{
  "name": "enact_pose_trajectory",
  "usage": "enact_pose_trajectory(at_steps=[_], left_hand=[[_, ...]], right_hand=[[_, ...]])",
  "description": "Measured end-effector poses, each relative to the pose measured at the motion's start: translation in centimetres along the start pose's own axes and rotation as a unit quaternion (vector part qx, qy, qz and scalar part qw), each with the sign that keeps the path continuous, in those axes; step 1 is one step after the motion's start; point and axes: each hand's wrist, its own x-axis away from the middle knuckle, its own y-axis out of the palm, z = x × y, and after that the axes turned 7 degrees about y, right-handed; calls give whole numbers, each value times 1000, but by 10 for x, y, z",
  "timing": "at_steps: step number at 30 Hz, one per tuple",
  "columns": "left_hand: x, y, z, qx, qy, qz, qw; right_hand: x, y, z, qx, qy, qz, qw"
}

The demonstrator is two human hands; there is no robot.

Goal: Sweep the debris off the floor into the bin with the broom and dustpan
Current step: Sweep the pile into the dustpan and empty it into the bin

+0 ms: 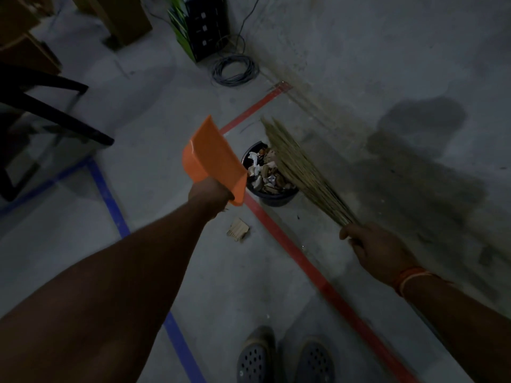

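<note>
The left hand [208, 192] grips the orange dustpan [212, 158], raised and tilted beside the bin [272, 199], fingers hidden behind the pan; the right hand [377, 248] has its fingers curled round the broom [301, 170], bristles over the bin's litter; a cardboard scrap [238, 229] lies on the floor [249, 286] near the red tape line [312, 272].

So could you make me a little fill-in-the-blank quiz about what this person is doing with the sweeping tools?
1. The left hand holds an orange plastic dustpan, and the right hand grips a ____ of dry straw.
2. The round dark bin stands on a strip of ____ floor tape.
3. Scraps of paper and debris fill the ____.
4. A small ribbed cardboard scrap lies on the floor between the red tape and the ____ tape.

Missing words: broom; red; bin; blue
</note>
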Motion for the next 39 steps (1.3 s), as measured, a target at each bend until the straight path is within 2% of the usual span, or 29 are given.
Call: enact_pose_trajectory(at_steps=[9,13,18,25,32,36,39], left_hand=[[57,23,-119,89,-86,-46,991],[65,32,-142,110,-87,-64,988],[65,58,-150,118,-47,-86,988],[82,94,-135,124,-1,-122,985],[99,130,-140,130,-5,-143,981],[110,167,-143,146,-15,-134,980],[112,196,-143,142,-25,-137,980]], right_hand=[[37,48,-12,-16,-66,-23,997],[47,55,-7,-10,-42,-23,999],[48,63,6,7,-11,4,1000],[61,78,16,-35,43,25,998],[61,79,89,-31,119,41,992],[54,90,132,-56,171,6,984],[46,105,155,-47,178,-37,982]])
